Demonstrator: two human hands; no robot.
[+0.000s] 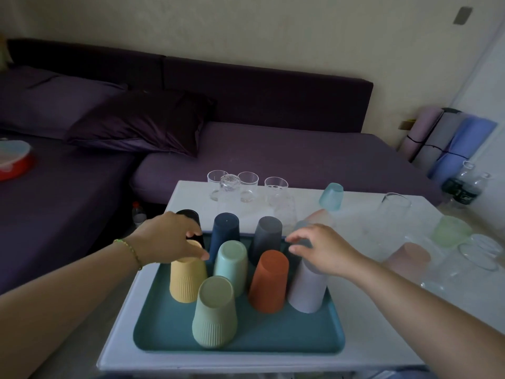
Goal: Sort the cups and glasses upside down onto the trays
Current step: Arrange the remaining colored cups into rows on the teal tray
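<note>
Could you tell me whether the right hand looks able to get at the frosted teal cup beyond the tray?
Probably yes: the right hand is open above the tray, and the frosted teal cup stands past it with nothing over it.

Eight coloured cups (269, 280) stand upside down on the teal tray (169, 324), the yellow cup (187, 280) by its left edge. Clear glasses (247, 186) stand beyond its far edge, frosted glasses (451, 231) off its right side.
</note>
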